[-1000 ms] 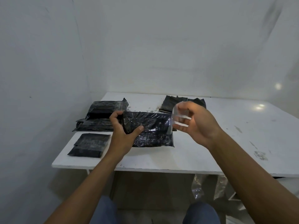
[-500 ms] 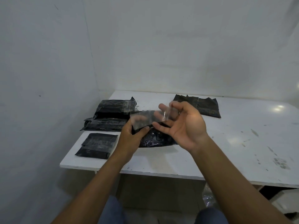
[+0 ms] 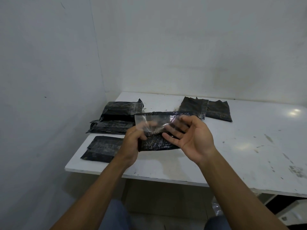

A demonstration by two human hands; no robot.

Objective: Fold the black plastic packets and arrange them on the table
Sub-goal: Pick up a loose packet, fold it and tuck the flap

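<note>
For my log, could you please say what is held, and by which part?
The left hand grips the packet at its left end; the right hand is open, fingers touching its clear flap.

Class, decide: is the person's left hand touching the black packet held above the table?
Touching. The head view shows the left hand gripping the left end of the black packet, its thumb pressed over the edge.

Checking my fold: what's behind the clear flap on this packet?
Through the clear flap show fingers of the right hand and the black packet; the left hand grips and hides its left end.
</note>
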